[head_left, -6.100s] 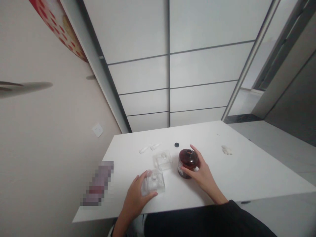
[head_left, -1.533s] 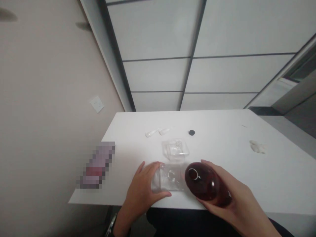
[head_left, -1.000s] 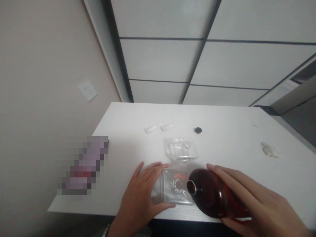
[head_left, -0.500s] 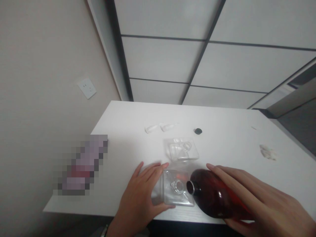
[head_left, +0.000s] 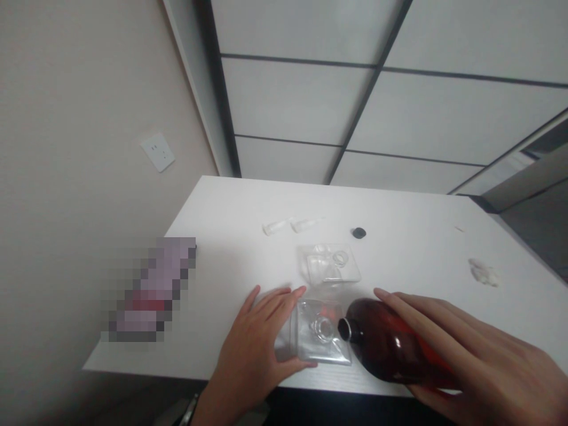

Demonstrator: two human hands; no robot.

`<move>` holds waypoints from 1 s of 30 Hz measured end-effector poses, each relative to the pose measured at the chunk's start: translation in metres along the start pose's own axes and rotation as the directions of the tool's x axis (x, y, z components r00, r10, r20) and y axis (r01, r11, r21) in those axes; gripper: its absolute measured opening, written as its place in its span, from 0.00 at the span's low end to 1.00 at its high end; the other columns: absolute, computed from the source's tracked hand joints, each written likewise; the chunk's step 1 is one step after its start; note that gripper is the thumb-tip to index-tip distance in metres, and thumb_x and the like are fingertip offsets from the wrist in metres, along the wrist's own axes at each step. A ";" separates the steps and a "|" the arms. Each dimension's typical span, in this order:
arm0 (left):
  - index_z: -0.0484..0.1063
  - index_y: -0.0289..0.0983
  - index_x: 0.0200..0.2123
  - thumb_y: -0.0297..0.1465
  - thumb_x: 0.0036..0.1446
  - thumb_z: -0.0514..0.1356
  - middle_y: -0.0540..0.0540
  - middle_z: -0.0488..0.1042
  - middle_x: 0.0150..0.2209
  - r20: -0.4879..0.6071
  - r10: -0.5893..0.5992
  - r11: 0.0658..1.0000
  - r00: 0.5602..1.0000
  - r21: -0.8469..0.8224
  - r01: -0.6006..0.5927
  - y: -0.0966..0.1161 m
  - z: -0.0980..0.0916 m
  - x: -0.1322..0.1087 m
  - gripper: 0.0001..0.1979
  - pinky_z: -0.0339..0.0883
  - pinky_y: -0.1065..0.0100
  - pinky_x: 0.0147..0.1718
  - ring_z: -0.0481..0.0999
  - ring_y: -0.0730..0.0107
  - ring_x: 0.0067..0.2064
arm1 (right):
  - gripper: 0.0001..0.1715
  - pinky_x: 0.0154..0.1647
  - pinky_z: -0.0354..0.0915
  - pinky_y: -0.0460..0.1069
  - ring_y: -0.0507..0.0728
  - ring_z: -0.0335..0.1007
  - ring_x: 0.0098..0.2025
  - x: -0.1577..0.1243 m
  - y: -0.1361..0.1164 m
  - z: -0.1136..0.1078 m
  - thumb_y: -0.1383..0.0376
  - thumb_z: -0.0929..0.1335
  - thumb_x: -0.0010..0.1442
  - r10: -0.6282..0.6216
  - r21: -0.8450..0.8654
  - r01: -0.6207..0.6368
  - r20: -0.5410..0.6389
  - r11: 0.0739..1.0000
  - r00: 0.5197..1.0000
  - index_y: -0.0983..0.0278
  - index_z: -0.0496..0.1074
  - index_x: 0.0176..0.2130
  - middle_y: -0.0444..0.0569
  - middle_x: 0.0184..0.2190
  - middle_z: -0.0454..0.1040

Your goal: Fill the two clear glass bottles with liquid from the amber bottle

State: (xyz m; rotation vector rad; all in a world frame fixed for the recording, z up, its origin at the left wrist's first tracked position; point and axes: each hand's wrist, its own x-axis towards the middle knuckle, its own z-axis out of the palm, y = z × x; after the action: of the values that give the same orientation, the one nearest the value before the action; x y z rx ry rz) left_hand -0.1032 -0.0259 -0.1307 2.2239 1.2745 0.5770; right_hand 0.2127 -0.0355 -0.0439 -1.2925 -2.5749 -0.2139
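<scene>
A clear, square plastic container (head_left: 306,349) with a round opening on top stands near the table's front edge. My left hand (head_left: 255,340) is wrapped round its left side, fingers along the far edge and thumb at the near edge. In my right hand (head_left: 470,349) lies a dark red-brown bottle (head_left: 381,349), uncapped and tipped on its side. The bottle's mouth points left, just right of the container's opening; I see no stream coming out. A second clear container (head_left: 355,273) of the same kind sits directly behind the first.
Two small clear tapered plastic pieces (head_left: 275,227) lie further back, beside a black round cap (head_left: 359,233). A crumpled whitish piece (head_left: 483,272) is on the right of the white table (head_left: 226,236). At the left lies a blurred-out pinkish object (head_left: 151,284). Panelled doors rise behind.
The whole view has shifted slightly, so everything appears a little higher and further right. Both hands keep their hold, and the bottle stays beside the container's opening.
</scene>
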 end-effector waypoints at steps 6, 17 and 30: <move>0.55 0.49 0.76 0.50 0.54 0.76 0.39 0.71 0.70 0.000 0.001 1.000 1.000 0.008 -0.001 0.000 0.001 0.000 0.53 0.55 0.34 0.73 0.72 0.45 0.70 | 0.51 0.29 0.78 0.54 0.65 0.85 0.44 0.004 -0.001 -0.005 0.65 0.65 0.62 -0.036 -0.057 0.038 0.022 0.998 0.999 0.54 0.48 0.79 0.52 0.57 0.82; 0.54 0.47 0.76 0.48 0.58 0.74 0.38 0.70 0.71 0.025 -0.015 1.000 1.000 -0.009 0.015 0.004 -0.003 0.001 0.50 0.52 0.36 0.75 0.71 0.47 0.71 | 0.50 0.31 0.80 0.56 0.66 0.85 0.45 0.008 -0.002 -0.008 0.64 0.65 0.63 -0.029 -0.017 0.029 0.008 0.999 1.000 0.52 0.50 0.79 0.50 0.58 0.81; 0.53 0.44 0.75 0.45 0.52 0.79 0.36 0.71 0.70 0.054 -0.021 0.999 0.998 0.044 0.019 0.012 -0.008 0.004 0.55 0.56 0.32 0.72 0.71 0.46 0.71 | 0.49 0.37 0.79 0.54 0.64 0.84 0.49 0.004 -0.003 -0.011 0.68 0.64 0.66 -0.028 -0.070 0.032 0.058 0.997 0.998 0.54 0.47 0.80 0.50 0.61 0.79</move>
State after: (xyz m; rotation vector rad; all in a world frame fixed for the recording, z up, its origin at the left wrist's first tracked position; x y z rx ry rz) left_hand -0.0982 -0.0256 -0.1163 2.2443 1.2918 0.4816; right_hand 0.2099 -0.0371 -0.0319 -1.3031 -2.6585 -0.2810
